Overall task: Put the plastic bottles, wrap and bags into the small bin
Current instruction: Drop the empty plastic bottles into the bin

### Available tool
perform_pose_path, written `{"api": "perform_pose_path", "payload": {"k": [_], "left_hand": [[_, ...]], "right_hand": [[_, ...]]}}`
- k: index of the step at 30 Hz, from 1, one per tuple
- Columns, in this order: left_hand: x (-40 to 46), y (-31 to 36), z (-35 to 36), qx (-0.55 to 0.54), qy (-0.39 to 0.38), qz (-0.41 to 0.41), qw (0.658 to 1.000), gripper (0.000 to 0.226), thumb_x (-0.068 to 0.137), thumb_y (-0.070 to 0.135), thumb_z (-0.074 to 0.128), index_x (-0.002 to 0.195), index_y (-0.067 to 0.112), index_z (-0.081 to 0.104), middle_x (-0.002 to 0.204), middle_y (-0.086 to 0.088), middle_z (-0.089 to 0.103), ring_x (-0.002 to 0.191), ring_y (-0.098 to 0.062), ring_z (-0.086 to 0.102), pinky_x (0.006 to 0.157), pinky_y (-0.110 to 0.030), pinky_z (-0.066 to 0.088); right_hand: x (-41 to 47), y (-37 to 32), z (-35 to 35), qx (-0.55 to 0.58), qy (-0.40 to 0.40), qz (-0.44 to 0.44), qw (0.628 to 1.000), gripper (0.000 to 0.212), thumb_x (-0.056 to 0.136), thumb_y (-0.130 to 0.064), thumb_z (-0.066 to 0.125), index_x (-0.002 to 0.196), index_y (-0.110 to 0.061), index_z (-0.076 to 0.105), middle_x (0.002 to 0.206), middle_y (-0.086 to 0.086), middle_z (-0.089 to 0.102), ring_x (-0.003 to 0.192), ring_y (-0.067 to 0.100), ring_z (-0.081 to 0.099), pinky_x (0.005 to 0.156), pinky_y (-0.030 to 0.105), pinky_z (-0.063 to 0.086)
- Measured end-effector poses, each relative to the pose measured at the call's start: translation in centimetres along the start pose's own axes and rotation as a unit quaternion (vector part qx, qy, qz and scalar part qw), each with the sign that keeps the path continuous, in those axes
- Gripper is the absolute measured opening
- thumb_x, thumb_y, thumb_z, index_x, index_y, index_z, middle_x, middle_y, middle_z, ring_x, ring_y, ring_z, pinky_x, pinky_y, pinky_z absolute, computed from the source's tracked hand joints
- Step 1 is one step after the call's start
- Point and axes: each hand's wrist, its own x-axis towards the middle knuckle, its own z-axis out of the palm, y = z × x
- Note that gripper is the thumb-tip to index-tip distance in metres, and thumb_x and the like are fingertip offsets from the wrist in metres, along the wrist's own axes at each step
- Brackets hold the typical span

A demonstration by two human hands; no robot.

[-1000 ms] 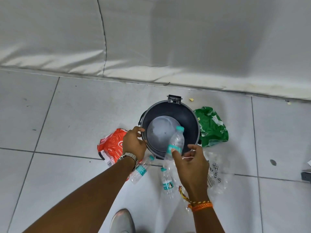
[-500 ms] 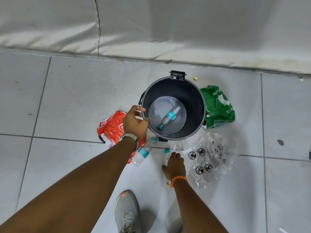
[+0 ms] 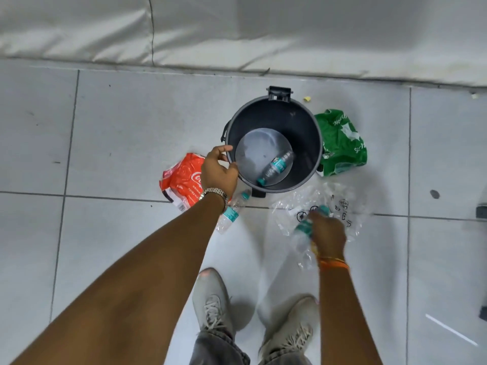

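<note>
The left hand (image 3: 220,171) grips the near-left rim of the small bin (image 3: 311,122), fingers curled over the edge and thumb outside, a metal watch (image 3: 214,193) on its wrist. Down in the bin, 1 bottle (image 3: 275,168) lies on its side on the pale grey bottom, teal cap pointing toward the near wall, teal label around its middle.

The right hand (image 3: 326,233) is closed around a second bottle (image 3: 303,229), motion-blurred; the teal label and clear body stick out to the left of the fingers, and a teal cap shows just above the knuckles. That hand sits over the clear plastic wrap (image 3: 340,198), which lies crumpled on the floor (image 3: 118,127) just in front of the bin, printed with black round symbols. Orange and yellow threads (image 3: 333,263) band the right wrist.

A third bottle (image 3: 232,214) rests on the floor beneath the left wrist, cap aimed at the bin base, partly hidden by the arm. Left of the bin, touching the back of the left hand in this view, lies the red bag (image 3: 181,180) with white lettering. On the right, pressed against the bin wall, sits the green bag (image 3: 342,146), crumpled.

2 grey shoes (image 3: 210,299) stand on the tiles at the bottom of the view, toes pointing toward the bin. A white padded wall (image 3: 237,30) runs behind everything.
</note>
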Motion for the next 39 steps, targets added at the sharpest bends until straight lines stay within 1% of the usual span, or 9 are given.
{"api": "perform_pose_path", "payload": {"k": [4, 9, 13, 15, 19, 23, 27, 32, 39], "left_hand": [[-0.6, 1.0, -0.3, 0.013, -0.008, -0.026, 1.0, 0.042, 0.085, 0.004, 0.067, 0.12, 0.026, 0.065, 0.103, -0.002, 0.066, 0.078, -0.021, 0.063, 0.079, -0.046, 0.061], [-0.6, 1.0, -0.3, 0.016, -0.006, -0.012, 1.0, 0.042, 0.085, 0.006, 0.065, 0.12, 0.028, 0.064, 0.107, -0.001, 0.066, 0.09, -0.025, 0.066, 0.081, -0.042, 0.059], [0.0, 0.1, -0.3, -0.003, -0.015, 0.003, 1.0, 0.039, 0.081, 0.008, 0.068, 0.114, 0.028, 0.067, 0.095, 0.003, 0.062, 0.073, -0.021, 0.059, 0.071, -0.034, 0.056], [0.5, 0.2, -0.4, -0.031, -0.01, -0.008, 0.999, 0.035, 0.078, 0.007, 0.068, 0.107, 0.027, 0.07, 0.085, 0.006, 0.06, 0.068, -0.017, 0.058, 0.067, -0.031, 0.054], [1.2, 0.4, -0.3, -0.065, 0.018, -0.016, 0.998, 0.027, 0.078, 0.008, 0.062, 0.093, 0.026, 0.074, 0.075, 0.005, 0.063, 0.066, -0.013, 0.057, 0.065, -0.026, 0.049], [1.6, -0.9, 0.3, -0.095, 0.034, 0.008, 0.995, 0.028, 0.077, 0.007, 0.061, 0.09, 0.027, 0.075, 0.064, 0.009, 0.06, 0.056, -0.008, 0.054, 0.061, -0.027, 0.054], [1.9, -2.3, 0.9, -0.122, 0.045, 0.039, 0.991, 0.028, 0.078, 0.01, 0.065, 0.092, 0.031, 0.076, 0.056, 0.014, 0.055, 0.045, -0.001, 0.047, 0.052, -0.018, 0.049], [2.1, -3.1, 0.9, -0.14, 0.039, 0.045, 0.988, 0.03, 0.077, 0.011, 0.066, 0.089, 0.037, 0.075, 0.053, 0.017, 0.057, 0.046, 0.001, 0.049, 0.053, -0.017, 0.05], [1.7, -2.0, 0.6, -0.126, 0.02, 0.011, 0.992, 0.032, 0.081, 0.0, 0.064, 0.1, 0.022, 0.078, 0.063, 0.012, 0.059, 0.051, 0.005, 0.055, 0.058, -0.011, 0.051]], "right_hand": [[-2.8, -7.2, -4.7, 0.248, 0.024, -0.032, 0.968, 0.055, 0.074, -0.036, 0.073, 0.116, -0.002, 0.067, 0.104, 0.014, 0.069, 0.08, 0.023, 0.067, 0.071, 0.039, 0.057], [-3.7, -14.7, -2.1, 0.232, -0.098, -0.083, 0.964, 0.041, 0.084, -0.04, 0.075, 0.093, -0.004, 0.058, 0.083, 0.011, 0.059, 0.07, 0.024, 0.057, 0.072, 0.038, 0.051], [-4.3, -11.6, 1.2, 0.197, 0.149, -0.107, 0.963, 0.02, 0.088, -0.03, 0.063, 0.08, -0.012, 0.062, 0.069, -0.004, 0.06, 0.059, 0.006, 0.054, 0.058, 0.013, 0.042], [-6.1, -8.2, 4.5, 0.151, 0.189, -0.147, 0.959, 0.02, 0.09, -0.022, 0.056, 0.071, -0.015, 0.06, 0.059, -0.011, 0.055, 0.053, 0.001, 0.05, 0.049, 0.02, 0.034], [-7.2, -1.9, 12.2, -0.109, -0.018, -0.159, 0.981, 0.021, 0.092, -0.034, 0.058, 0.101, -0.018, 0.069, 0.098, 0.008, 0.073, 0.093, 0.03, 0.07, 0.075, 0.036, 0.055], [-5.5, -0.4, 18.1, -0.231, -0.245, -0.107, 0.936, 0.059, 0.091, -0.034, 0.061, 0.148, -0.033, 0.043, 0.141, 0.018, 0.043, 0.125, 0.042, 0.052, 0.108, 0.043, 0.044], [-2.7, -0.6, 22.2, -0.253, -0.243, -0.057, 0.935, 0.051, 0.095, -0.03, 0.049, 0.146, -0.033, 0.044, 0.148, 0.015, 0.043, 0.135, 0.038, 0.037, 0.109, 0.041, 0.033], [-2.1, -0.4, 22.2, -0.179, -0.179, -0.017, 0.967, 0.04, 0.1, -0.029, 0.044, 0.135, -0.016, 0.058, 0.146, 0.019, 0.047, 0.133, 0.038, 0.044, 0.104, 0.034, 0.037], [-10.9, -1.8, 7.4, -0.089, -0.1, -0.143, 0.98, 0.028, 0.096, -0.012, 0.059, 0.12, -0.025, 0.066, 0.123, 0.02, 0.058, 0.094, 0.023, 0.055, 0.088, 0.029, 0.049]]}}
